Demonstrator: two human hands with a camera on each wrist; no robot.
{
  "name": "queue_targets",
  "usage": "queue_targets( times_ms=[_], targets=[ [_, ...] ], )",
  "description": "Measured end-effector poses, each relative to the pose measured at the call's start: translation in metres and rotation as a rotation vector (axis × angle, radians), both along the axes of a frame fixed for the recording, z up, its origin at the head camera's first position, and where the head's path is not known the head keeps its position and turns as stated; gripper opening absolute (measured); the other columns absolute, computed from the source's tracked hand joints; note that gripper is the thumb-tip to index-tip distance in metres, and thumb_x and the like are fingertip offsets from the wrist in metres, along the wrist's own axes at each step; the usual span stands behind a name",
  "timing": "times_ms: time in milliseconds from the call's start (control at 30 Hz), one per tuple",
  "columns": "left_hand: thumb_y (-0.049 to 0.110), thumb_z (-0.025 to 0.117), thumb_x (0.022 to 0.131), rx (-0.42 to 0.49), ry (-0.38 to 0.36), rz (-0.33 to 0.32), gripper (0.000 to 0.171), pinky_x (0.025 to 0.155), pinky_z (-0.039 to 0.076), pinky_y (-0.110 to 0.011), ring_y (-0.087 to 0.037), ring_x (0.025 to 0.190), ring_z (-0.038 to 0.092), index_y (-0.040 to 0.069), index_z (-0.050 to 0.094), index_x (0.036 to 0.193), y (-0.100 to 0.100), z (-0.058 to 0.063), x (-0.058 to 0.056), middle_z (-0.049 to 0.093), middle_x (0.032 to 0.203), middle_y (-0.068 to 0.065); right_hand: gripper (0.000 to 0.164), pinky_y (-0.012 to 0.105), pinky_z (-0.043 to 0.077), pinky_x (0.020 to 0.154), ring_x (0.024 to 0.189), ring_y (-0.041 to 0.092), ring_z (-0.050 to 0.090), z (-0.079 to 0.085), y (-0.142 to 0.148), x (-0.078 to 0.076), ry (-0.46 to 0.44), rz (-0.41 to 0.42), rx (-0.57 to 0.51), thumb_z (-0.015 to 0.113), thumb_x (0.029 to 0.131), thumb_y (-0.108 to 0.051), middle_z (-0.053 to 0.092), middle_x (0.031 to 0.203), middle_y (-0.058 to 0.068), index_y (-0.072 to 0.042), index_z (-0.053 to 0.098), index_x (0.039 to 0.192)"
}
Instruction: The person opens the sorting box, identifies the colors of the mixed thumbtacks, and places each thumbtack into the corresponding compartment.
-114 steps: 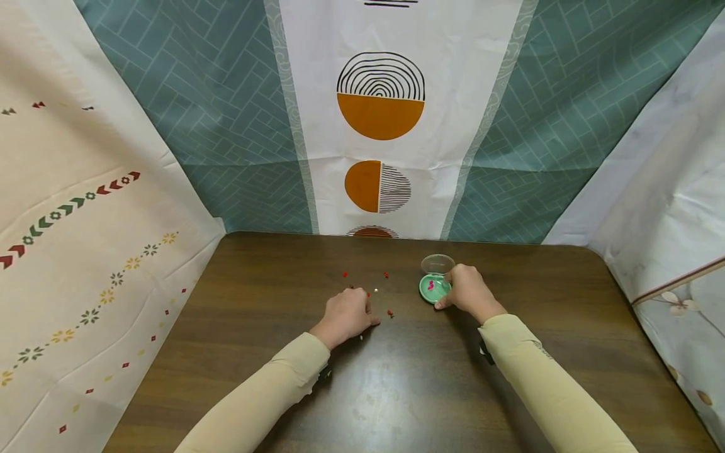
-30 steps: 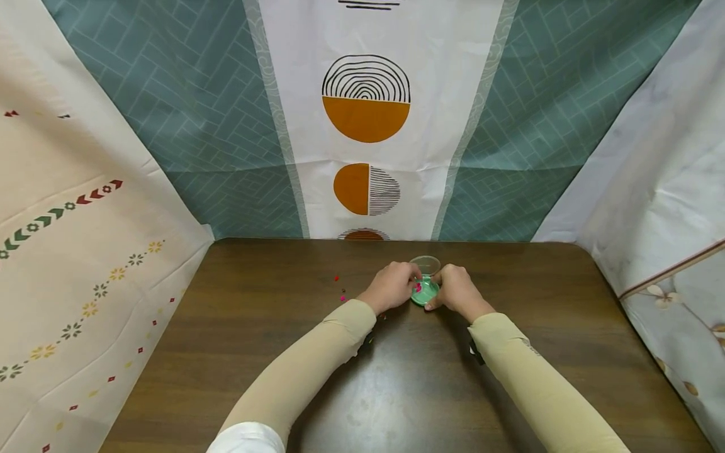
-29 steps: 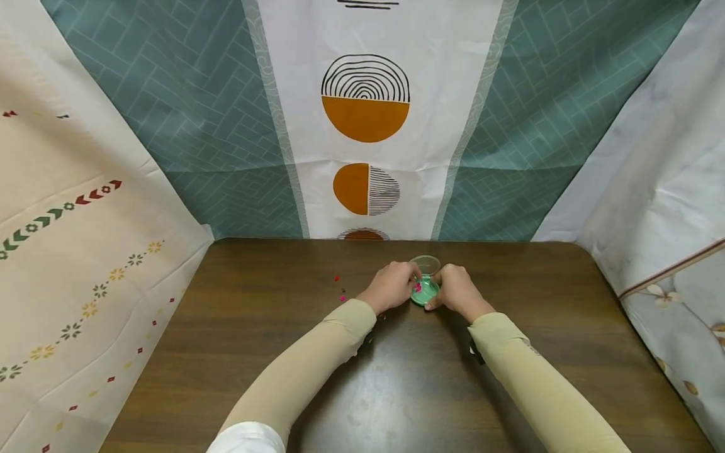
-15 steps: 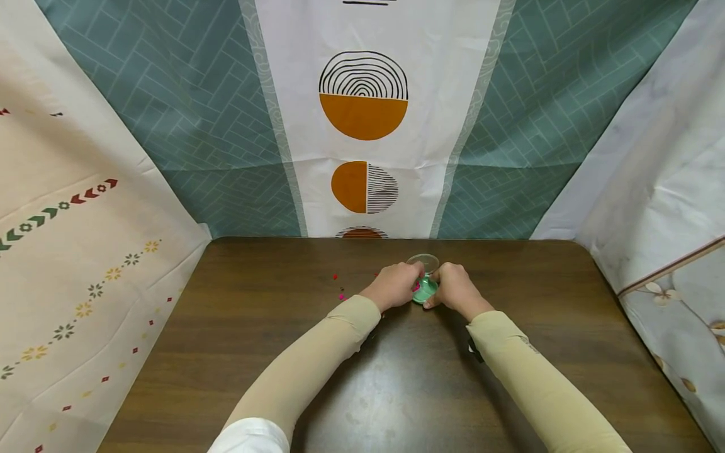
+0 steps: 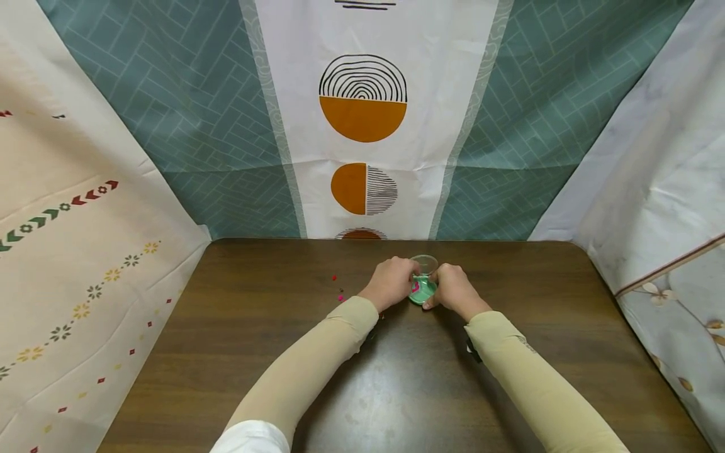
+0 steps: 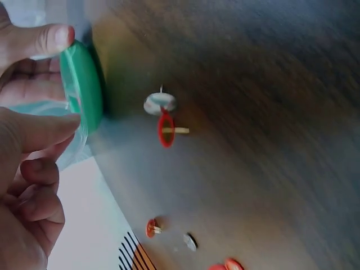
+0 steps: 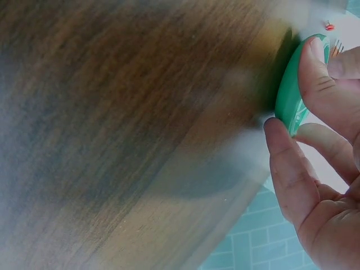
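Green case (image 6: 91, 84) open on desk (image 5: 198, 333), gripped by right hand (image 5: 456, 293). Left hand (image 5: 393, 280) has shifted from loose tacks (image 6: 160, 105) to case; can't tell if it's holding one. Work's now case-side, tacks remain outside.

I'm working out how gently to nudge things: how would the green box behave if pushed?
The green box looks shallow and wide, so it would probably slide rather than tip. Its open, see-through lid looks thin and may flex. The pink pieces inside seem loose and could shift.
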State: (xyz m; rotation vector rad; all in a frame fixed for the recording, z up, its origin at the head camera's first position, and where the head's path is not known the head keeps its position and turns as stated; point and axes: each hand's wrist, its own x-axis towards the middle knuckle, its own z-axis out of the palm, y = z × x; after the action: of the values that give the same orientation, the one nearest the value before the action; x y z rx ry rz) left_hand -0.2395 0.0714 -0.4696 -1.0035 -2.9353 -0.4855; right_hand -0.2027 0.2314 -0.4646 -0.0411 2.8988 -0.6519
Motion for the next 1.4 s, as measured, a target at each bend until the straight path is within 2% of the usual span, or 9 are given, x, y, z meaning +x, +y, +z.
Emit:
queue_targets(
  times_ms=[133, 300, 400, 567, 767, 900, 1167, 1400],
  targets=[
    [0.012, 0.062, 0.084, 0.085, 0.011, 0.037, 0.018, 0.062, 0.050, -0.025, -0.005, 0.075, 0.061, 0.020, 0.071, 0.097, -0.014, 0.004, -0.001, 0.068, 0.085, 0.010, 0.065, 0.039, 0.051, 0.080, 0.097, 0.029, 0.062, -0.002, 0.000, 0.000, 0.012, 0.001, 0.009, 0.092, 0.049, -0.032, 0.069, 0.110, 0.011, -0.003, 0.071, 0.104],
    [0.015, 0.064, 0.085, 0.171, 0.025, 0.088, 0.013, 0.069, 0.053, -0.028, -0.006, 0.078, 0.064, 0.018, 0.071, 0.095, -0.043, 0.015, -0.003, 0.069, 0.088, 0.008, 0.058, 0.037, 0.050, 0.074, 0.084, 0.023, 0.059, -0.003, 0.000, -0.001, 0.024, 0.012, 0.007, 0.092, 0.048, -0.033, 0.071, 0.099, 0.009, -0.005, 0.073, 0.095],
    [0.018, 0.064, 0.086, 0.205, 0.021, 0.141, 0.010, 0.068, 0.053, -0.029, -0.006, 0.076, 0.064, 0.019, 0.071, 0.093, -0.064, 0.023, -0.006, 0.070, 0.086, 0.008, 0.059, 0.038, 0.050, 0.076, 0.086, 0.024, 0.060, -0.003, 0.001, 0.000, 0.030, 0.017, 0.007, 0.092, 0.048, -0.032, 0.071, 0.100, 0.010, -0.005, 0.072, 0.096],
    [0.022, 0.064, 0.086, 0.220, 0.022, 0.246, 0.009, 0.065, 0.052, -0.030, -0.008, 0.073, 0.064, 0.021, 0.073, 0.090, -0.101, 0.031, -0.011, 0.070, 0.083, 0.009, 0.066, 0.041, 0.050, 0.083, 0.101, 0.030, 0.061, -0.004, 0.002, 0.001, 0.019, 0.010, 0.005, 0.092, 0.048, -0.032, 0.068, 0.110, 0.013, -0.002, 0.071, 0.103],
    [0.023, 0.064, 0.087, 0.200, -0.035, 0.320, 0.011, 0.067, 0.052, -0.033, -0.011, 0.073, 0.064, 0.019, 0.074, 0.089, -0.134, 0.031, -0.010, 0.071, 0.086, 0.006, 0.066, 0.042, 0.049, 0.084, 0.101, 0.031, 0.060, -0.003, 0.001, 0.001, 0.014, 0.021, 0.012, 0.092, 0.049, -0.033, 0.069, 0.109, 0.014, -0.002, 0.071, 0.104],
    [0.022, 0.064, 0.087, 0.170, -0.099, 0.326, 0.012, 0.066, 0.052, -0.033, -0.011, 0.072, 0.063, 0.016, 0.075, 0.090, -0.148, 0.026, -0.004, 0.071, 0.086, 0.005, 0.062, 0.042, 0.049, 0.083, 0.098, 0.031, 0.061, -0.002, 0.000, 0.000, 0.023, 0.026, 0.018, 0.092, 0.049, -0.032, 0.069, 0.107, 0.013, -0.003, 0.072, 0.100],
    [0.022, 0.069, 0.084, 0.082, -0.209, 0.319, 0.006, 0.064, 0.049, -0.033, -0.010, 0.072, 0.060, 0.020, 0.074, 0.083, -0.155, 0.011, 0.009, 0.069, 0.081, 0.008, 0.061, 0.043, 0.049, 0.083, 0.098, 0.031, 0.061, -0.003, 0.001, 0.001, 0.029, 0.034, 0.008, 0.092, 0.048, -0.032, 0.070, 0.105, 0.013, -0.004, 0.072, 0.098],
    [0.023, 0.070, 0.083, 0.008, -0.207, 0.238, 0.006, 0.079, 0.051, -0.039, -0.010, 0.089, 0.064, 0.023, 0.074, 0.088, -0.158, -0.001, 0.010, 0.070, 0.085, 0.014, 0.061, 0.043, 0.049, 0.084, 0.096, 0.030, 0.061, -0.001, 0.000, 0.001, 0.021, 0.027, 0.005, 0.092, 0.048, -0.031, 0.070, 0.105, 0.013, -0.004, 0.072, 0.098]
  ],
)
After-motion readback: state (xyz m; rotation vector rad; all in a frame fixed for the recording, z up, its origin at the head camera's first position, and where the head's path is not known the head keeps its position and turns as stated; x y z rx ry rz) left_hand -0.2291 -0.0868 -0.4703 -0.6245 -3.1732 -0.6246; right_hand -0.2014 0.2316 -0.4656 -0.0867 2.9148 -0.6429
